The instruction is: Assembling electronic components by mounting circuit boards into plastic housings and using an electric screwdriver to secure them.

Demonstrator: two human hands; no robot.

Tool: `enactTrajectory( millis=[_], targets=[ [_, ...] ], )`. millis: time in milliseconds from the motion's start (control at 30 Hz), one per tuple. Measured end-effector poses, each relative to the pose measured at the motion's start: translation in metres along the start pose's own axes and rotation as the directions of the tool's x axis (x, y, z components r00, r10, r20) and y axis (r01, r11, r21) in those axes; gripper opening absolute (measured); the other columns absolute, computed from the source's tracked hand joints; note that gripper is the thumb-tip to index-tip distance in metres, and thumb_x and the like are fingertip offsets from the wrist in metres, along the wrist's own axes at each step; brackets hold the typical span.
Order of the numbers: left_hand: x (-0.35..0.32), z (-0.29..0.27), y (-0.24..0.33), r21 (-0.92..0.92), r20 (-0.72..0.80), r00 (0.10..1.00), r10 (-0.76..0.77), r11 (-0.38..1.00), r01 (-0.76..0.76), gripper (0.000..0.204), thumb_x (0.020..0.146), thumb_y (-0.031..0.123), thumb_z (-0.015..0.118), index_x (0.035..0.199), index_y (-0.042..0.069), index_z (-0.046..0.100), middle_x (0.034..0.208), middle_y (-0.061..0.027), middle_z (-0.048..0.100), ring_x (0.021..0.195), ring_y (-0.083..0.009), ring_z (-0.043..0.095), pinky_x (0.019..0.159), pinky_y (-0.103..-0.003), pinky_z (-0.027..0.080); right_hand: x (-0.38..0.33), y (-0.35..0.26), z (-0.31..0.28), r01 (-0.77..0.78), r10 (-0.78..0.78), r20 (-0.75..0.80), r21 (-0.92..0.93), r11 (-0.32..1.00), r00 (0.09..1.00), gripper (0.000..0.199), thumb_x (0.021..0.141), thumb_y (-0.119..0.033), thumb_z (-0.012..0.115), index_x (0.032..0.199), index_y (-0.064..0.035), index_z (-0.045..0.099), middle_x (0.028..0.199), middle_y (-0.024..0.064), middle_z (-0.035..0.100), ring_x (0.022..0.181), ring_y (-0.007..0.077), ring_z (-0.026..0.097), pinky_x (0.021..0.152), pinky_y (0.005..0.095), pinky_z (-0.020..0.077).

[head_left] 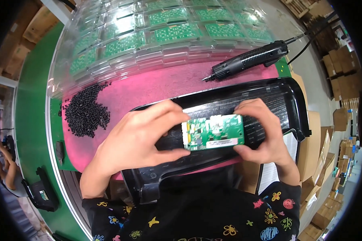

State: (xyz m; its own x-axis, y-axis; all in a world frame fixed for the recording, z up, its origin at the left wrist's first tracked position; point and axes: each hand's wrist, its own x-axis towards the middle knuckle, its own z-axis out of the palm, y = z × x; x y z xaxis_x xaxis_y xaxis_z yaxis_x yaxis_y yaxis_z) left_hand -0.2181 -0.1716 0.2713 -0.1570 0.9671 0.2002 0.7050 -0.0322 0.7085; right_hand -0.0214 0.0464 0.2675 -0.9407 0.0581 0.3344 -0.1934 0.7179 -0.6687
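Note:
A small green circuit board (214,132) is held between both hands, just above a long black plastic housing (269,96) that lies across the pink mat (149,86). My left hand (142,136) pinches the board's left edge with thumb and fingers. On the other side, my right hand (265,130) grips its right edge. The housing's underside faces up and runs from lower left to upper right.
A black electric screwdriver (249,59) with a cable lies on the mat behind the housing. A pile of small black screws (85,112) sits at the left. Clear plastic trays of green circuit boards (165,30) fill the back. Cardboard boxes (342,56) stand to the right; another person (4,164) is at far left.

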Motion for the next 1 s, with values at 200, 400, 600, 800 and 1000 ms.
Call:
enactTrajectory(
  millis=[200, 400, 600, 800, 1000],
  targets=[
    [-0.001, 0.007, 0.005, 0.213, 0.105, 0.994, -0.002, 0.977, -0.021, 0.049, 0.061, 0.026, 0.084, 0.101, 0.005, 0.065, 0.094, -0.0040, 0.062, 0.074, -0.0243, 0.064, 0.058, -0.032, 0.050, -0.003, -0.001, 0.006, -0.036, 0.044, 0.093, -0.084, 0.996, 0.995, 0.054, 0.061, -0.014, 0.079, 0.109, -0.0005, 0.059, 0.103, 0.0130, 0.056, 0.098, 0.0324, 0.055, 0.086, 0.0392, 0.0457],
    [0.000, 0.008, 0.007, 0.301, 0.089, 0.994, -0.070, 0.953, 0.040, 0.049, 0.060, 0.027, 0.084, 0.100, 0.005, 0.066, 0.094, -0.0041, 0.060, 0.072, -0.0236, 0.063, 0.055, -0.033, 0.049, -0.002, -0.002, 0.011, -0.099, 0.112, 0.082, -0.145, 0.984, 0.990, 0.056, 0.065, -0.009, 0.078, 0.116, -0.0010, 0.059, 0.115, 0.0145, 0.052, 0.107, 0.0338, 0.051, 0.093, 0.0420, 0.0437],
    [0.000, 0.009, 0.009, 0.335, 0.090, 0.994, -0.060, 0.942, 0.026, 0.049, 0.061, 0.026, 0.083, 0.102, 0.004, 0.067, 0.094, -0.0037, 0.058, 0.068, -0.0227, 0.061, 0.054, -0.033, 0.049, -0.004, 0.000, 0.011, -0.093, 0.113, 0.099, -0.187, 0.978, 0.989, 0.058, 0.066, -0.009, 0.078, 0.120, -0.0010, 0.058, 0.120, 0.0154, 0.051, 0.112, 0.0355, 0.049, 0.096, 0.0436, 0.0425],
    [-0.003, 0.010, 0.011, 0.388, 0.087, 0.996, -0.027, 0.921, -0.009, 0.049, 0.063, 0.026, 0.081, 0.104, 0.004, 0.065, 0.095, -0.0026, 0.057, 0.069, -0.0181, 0.061, 0.052, -0.030, 0.049, -0.004, 0.001, 0.012, -0.111, 0.139, 0.123, -0.208, 0.972, 0.983, 0.058, 0.066, -0.010, 0.077, 0.121, -0.0017, 0.059, 0.120, 0.0163, 0.051, 0.113, 0.0369, 0.047, 0.100, 0.0449, 0.0401],
    [-0.013, 0.008, 0.009, 0.425, 0.081, 0.994, -0.071, 0.905, 0.030, 0.045, 0.074, 0.031, 0.076, 0.108, 0.005, 0.063, 0.097, -0.0040, 0.055, 0.079, -0.0216, 0.063, 0.056, -0.033, 0.051, -0.004, -0.007, 0.014, -0.161, 0.196, 0.121, -0.251, 0.955, 0.973, 0.064, 0.063, -0.011, 0.077, 0.122, 0.0013, 0.058, 0.121, 0.0177, 0.049, 0.114, 0.0381, 0.045, 0.100, 0.0455, 0.0374]
  ],
)
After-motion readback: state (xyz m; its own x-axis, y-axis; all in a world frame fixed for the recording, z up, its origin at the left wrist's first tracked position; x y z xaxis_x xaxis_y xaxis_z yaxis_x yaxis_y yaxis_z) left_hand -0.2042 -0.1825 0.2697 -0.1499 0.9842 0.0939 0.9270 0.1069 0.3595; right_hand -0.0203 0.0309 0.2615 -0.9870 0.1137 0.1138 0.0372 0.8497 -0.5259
